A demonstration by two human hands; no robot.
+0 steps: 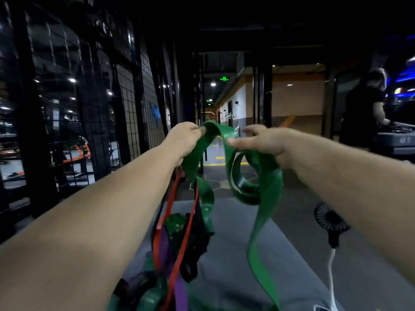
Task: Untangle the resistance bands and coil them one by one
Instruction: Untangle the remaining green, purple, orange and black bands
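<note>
Nearest my view were the two bare forearms, reaching forward from the lower corners. The left hand was closed round the top of the green band, fingers curled over its arch. The right hand, just beside it, held the same band. Its thumb lay stretched along the strap toward the left hand, and several loose loops hung from under its palm; how its other fingers gripped I could not tell. Between the hands the band rose in a short hump. From the loops one long tail dropped to the bottom edge of my view.

Below the left hand the strap ran down into the tangle, where a red band, a purple band and a black band were snarled with more green, hanging over the grey mat. A black fan with a white cable lay just beside the mat's right edge. Farther back on the right stood a person in dark clothes.
</note>
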